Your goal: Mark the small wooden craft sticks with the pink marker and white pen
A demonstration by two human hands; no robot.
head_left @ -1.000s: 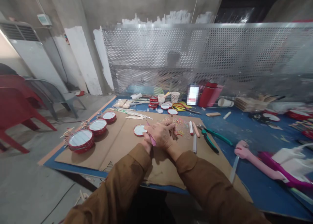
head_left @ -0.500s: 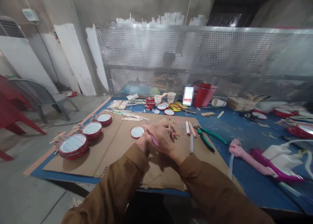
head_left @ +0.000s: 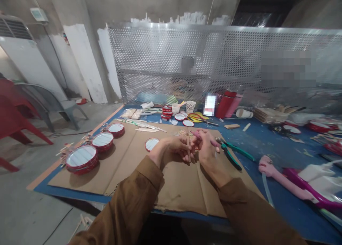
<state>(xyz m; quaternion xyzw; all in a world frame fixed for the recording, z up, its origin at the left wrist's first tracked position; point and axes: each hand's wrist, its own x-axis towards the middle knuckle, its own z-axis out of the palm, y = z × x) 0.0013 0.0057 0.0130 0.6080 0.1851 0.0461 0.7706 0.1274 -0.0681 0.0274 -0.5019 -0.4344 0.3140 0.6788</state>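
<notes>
A person in brown sleeves is working over a cardboard sheet on a blue table. The left hand is pinching a thin wooden stick, while the right hand is gripping a pink pen-like tool. The hands are facing each other at close quarters; whether their fingertips are touching, the view is not showing clearly.

The likeliest mishap is a slip: the stick is resting on little more than the fingertips, so a nudge from the tool could be turning it or knocking it loose. A small piece dropped here could be getting lost among the coloured loops that are lying scattered just beyond the fingers. A sweep of the left forearm could also be shifting the red-rimmed disc.

The stick is standing out between the two hands, on the inner side of the left, with the tool lying across the right hand's fingers. The disc is sitting flat just beside the left wrist, and green-handled pliers are lying to the right of the right hand.
</notes>
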